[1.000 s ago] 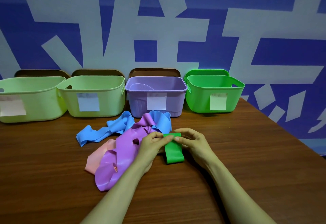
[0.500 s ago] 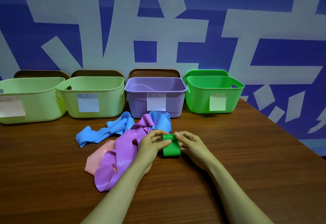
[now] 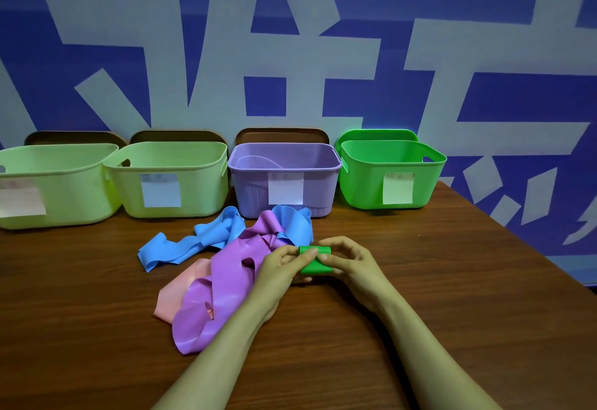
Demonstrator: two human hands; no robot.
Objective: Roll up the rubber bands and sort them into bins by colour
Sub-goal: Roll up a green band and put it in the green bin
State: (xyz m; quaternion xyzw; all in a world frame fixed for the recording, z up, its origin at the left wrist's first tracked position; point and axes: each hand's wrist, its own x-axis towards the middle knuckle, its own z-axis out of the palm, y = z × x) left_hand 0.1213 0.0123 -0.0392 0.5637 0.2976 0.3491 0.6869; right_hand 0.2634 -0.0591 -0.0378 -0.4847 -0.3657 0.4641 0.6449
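Rolling the green band (image 3: 315,260) on the table (image 3: 452,280), we are pinching it with left hand (image 3: 280,268) and right hand (image 3: 349,262); next, dropping it into the green bin (image 3: 392,177).

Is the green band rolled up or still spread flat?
Nearly rolled: the green band forms a short roll between both hands, one small flap remaining.
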